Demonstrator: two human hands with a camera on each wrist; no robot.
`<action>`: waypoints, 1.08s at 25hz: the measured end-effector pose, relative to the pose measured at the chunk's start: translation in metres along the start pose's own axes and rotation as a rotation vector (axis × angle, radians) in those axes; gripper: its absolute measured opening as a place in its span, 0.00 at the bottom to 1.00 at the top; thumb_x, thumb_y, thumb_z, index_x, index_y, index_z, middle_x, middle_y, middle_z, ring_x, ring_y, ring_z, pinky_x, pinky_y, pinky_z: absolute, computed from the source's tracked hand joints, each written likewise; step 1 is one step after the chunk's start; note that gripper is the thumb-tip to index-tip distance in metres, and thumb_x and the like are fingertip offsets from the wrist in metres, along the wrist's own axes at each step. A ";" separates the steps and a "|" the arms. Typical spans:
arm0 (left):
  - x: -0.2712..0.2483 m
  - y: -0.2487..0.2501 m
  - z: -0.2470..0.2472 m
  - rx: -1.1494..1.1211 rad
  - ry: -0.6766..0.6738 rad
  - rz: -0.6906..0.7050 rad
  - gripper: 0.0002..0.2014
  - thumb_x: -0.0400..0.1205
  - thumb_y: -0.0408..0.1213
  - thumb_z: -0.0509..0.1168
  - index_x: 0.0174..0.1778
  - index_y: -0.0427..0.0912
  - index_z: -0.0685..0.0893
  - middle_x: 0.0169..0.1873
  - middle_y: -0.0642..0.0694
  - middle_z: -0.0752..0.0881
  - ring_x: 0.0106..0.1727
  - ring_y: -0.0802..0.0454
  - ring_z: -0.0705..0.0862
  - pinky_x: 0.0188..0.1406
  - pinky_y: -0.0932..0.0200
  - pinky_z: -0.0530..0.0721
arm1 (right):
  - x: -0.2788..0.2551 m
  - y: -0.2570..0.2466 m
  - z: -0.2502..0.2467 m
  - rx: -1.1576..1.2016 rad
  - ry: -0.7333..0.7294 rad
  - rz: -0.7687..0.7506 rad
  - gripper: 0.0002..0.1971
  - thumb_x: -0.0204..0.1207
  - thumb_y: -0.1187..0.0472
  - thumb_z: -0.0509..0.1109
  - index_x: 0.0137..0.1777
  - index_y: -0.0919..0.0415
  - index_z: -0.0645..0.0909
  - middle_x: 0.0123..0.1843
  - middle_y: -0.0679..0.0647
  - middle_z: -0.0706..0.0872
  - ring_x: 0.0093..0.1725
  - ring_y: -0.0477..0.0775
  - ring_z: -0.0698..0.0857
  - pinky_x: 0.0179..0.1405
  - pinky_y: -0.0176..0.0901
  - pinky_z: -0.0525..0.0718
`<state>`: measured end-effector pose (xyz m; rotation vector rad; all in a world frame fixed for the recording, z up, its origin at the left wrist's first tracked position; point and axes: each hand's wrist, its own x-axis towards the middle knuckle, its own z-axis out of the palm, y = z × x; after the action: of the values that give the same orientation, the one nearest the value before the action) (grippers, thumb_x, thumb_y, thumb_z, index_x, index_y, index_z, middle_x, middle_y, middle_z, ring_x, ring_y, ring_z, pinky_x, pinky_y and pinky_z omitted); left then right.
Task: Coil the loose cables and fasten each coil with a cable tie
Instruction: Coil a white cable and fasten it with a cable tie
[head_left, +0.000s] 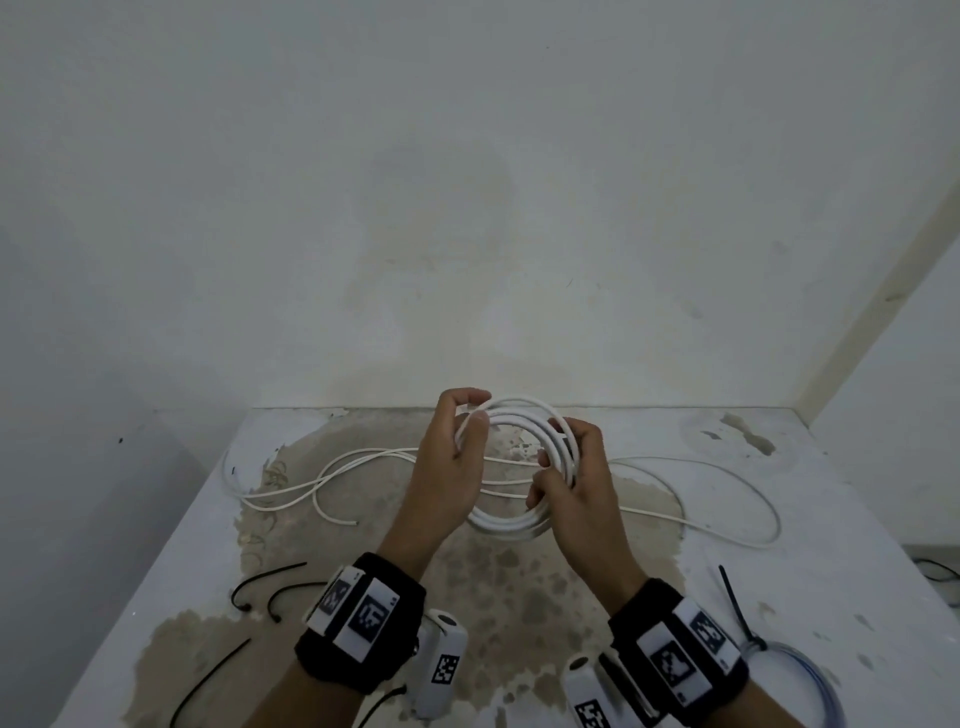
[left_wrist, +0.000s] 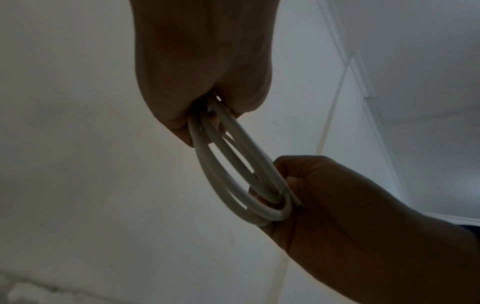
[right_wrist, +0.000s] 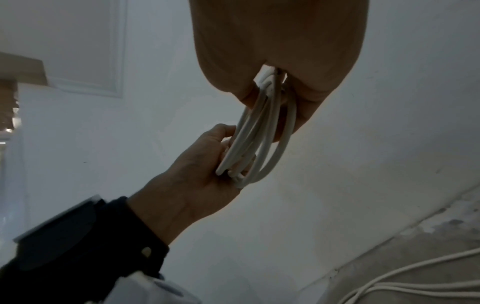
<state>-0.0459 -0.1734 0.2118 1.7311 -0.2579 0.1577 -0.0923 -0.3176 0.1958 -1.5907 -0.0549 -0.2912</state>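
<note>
A white cable coil (head_left: 519, 431) of several loops is held in the air above the table between both hands. My left hand (head_left: 457, 441) grips its left side with thumb and curled fingers. My right hand (head_left: 571, 467) grips its right side, fingers wrapped round the loops. The left wrist view shows the coil (left_wrist: 233, 164) running from my left hand (left_wrist: 202, 92) to my right hand (left_wrist: 324, 195). In the right wrist view the coil (right_wrist: 259, 139) hangs between my right hand (right_wrist: 280, 61) and my left hand (right_wrist: 202, 168). Black cable ties (head_left: 265, 592) lie at the front left.
Loose white cables (head_left: 332, 478) sprawl across the stained table (head_left: 493, 597), to the left and to the right (head_left: 727, 499). Another coil fastened with a black tie (head_left: 748, 634) lies at the front right. A wall stands just behind the table's back edge.
</note>
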 end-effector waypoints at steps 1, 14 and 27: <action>0.000 -0.001 -0.001 -0.020 -0.020 0.016 0.09 0.90 0.39 0.54 0.63 0.51 0.76 0.30 0.57 0.79 0.23 0.61 0.72 0.25 0.66 0.71 | 0.001 -0.001 0.000 0.011 0.013 0.008 0.23 0.81 0.79 0.59 0.65 0.50 0.73 0.42 0.52 0.81 0.30 0.52 0.79 0.31 0.46 0.84; 0.002 0.005 -0.003 0.462 -0.275 0.191 0.33 0.88 0.31 0.52 0.85 0.62 0.48 0.60 0.44 0.82 0.40 0.55 0.79 0.38 0.65 0.75 | 0.006 -0.009 -0.014 -0.010 0.000 0.017 0.27 0.82 0.78 0.56 0.71 0.47 0.74 0.40 0.54 0.81 0.30 0.47 0.78 0.32 0.37 0.82; 0.007 0.007 0.002 0.864 -0.141 0.353 0.09 0.83 0.47 0.61 0.49 0.46 0.77 0.33 0.48 0.83 0.33 0.44 0.81 0.28 0.53 0.74 | 0.008 -0.005 -0.017 -0.290 -0.094 -0.192 0.18 0.83 0.69 0.61 0.69 0.52 0.77 0.43 0.43 0.86 0.34 0.53 0.82 0.35 0.51 0.82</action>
<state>-0.0409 -0.1769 0.2196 2.5448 -0.6712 0.4546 -0.0880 -0.3350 0.2023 -1.8914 -0.2482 -0.3866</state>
